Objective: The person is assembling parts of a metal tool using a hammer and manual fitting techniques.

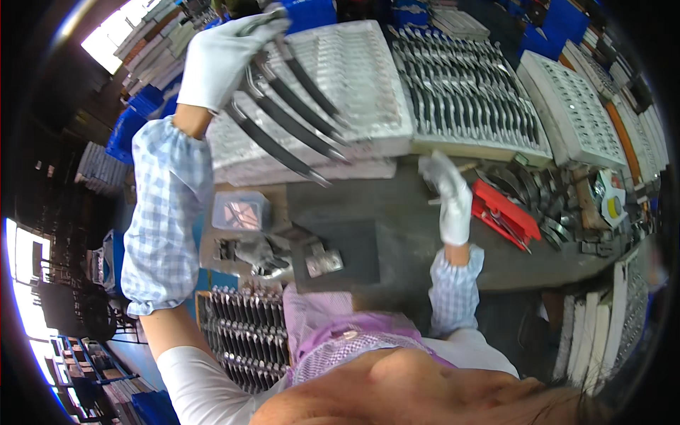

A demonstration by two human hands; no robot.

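Note:
My left hand point(225, 60), in a white glove, is raised at the upper left. Its fingers are wrapped round the upper ends of several curved black-and-metal handles point(273, 146). These fan out down and to the right, above a white foam tray point(379, 78). My right hand point(450, 195), also gloved, is over the dark worktable, left of a red stapler-like tool point(504, 214). Some blur softens its fingers, which look apart, with nothing visible between them.
A tray of black-handled pieces point(467, 92) stands at the back, with another foam tray point(577, 106) to its right. Loose curved metal parts point(524, 188) lie behind the red tool. A clear plastic box point(241, 211) stands at left; more black-handled pieces point(244, 329) are racked beside my lap.

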